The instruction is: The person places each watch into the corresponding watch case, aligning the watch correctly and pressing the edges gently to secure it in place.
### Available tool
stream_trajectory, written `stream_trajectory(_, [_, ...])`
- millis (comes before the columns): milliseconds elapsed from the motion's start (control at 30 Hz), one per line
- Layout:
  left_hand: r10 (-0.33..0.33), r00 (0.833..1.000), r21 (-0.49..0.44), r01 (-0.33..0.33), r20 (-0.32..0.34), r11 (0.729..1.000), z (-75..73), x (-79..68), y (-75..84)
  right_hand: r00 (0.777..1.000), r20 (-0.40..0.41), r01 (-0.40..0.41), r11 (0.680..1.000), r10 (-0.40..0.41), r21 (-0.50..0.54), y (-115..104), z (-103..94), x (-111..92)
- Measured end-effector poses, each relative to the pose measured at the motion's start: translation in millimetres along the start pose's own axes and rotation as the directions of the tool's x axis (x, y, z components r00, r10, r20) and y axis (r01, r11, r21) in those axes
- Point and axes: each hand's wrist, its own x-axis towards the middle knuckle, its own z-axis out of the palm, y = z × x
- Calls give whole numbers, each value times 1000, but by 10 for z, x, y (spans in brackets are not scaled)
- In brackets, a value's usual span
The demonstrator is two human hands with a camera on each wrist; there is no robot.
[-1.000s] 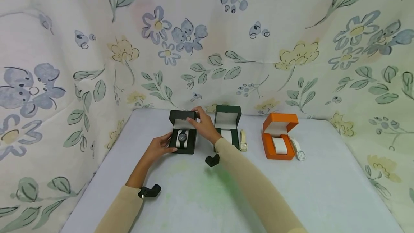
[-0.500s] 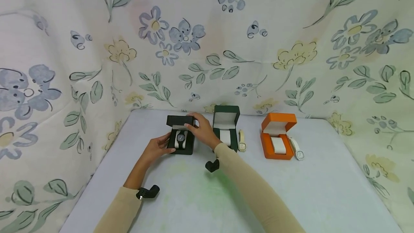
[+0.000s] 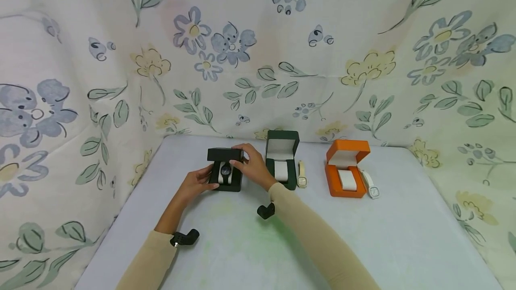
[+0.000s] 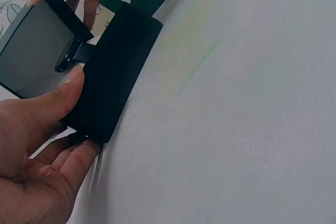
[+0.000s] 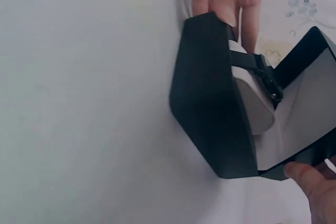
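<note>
A black watch box (image 3: 230,187) stands on the table with its lid (image 3: 222,154) partly lowered. Inside, a black wristwatch (image 3: 226,170) is wrapped round a white cushion (image 5: 254,103). My left hand (image 3: 196,181) grips the left side of the box base, its thumb at the front edge in the left wrist view. My right hand (image 3: 253,164) holds the lid by its right edge, thumb in front and fingers behind. The right wrist view shows the thumb of that hand (image 5: 315,187) on the lid's side, below the tilted opening.
Right of the black box stands an open green watch box (image 3: 283,135) with a white cushion, beside a gold watch (image 3: 302,176). Farther right is an open orange box (image 3: 347,147), with a white watch (image 3: 373,189) against its side. Floral cloth (image 3: 282,115) hangs behind the white table.
My right hand has tipped the black box's lid forward and down, so less of its inside shows. The left hand has stayed on the base.
</note>
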Motion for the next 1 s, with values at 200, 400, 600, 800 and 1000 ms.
stream_trajectory(200, [-35,999,1,35,-11,999,-4,3,-19,999,22,31,999,-31,-14,40,37,-50])
stream_trajectory(400, [-27,999,-5,27,-19,1000,10,22,-28,998,29,62,997,-61,-41,67,52,-91])
stream_trajectory(600, [-25,1000,-27,25,-16,999,25,17,-53,997,55,65,996,-62,-65,61,47,-135])
stream_trajectory(800, [-21,1000,-52,21,-5,998,24,5,-55,996,62,66,995,-61,-71,56,45,-170])
stream_trajectory(1000, [-2,1000,-48,1,-5,999,32,6,-29,994,66,87,995,-83,-52,61,43,-198])
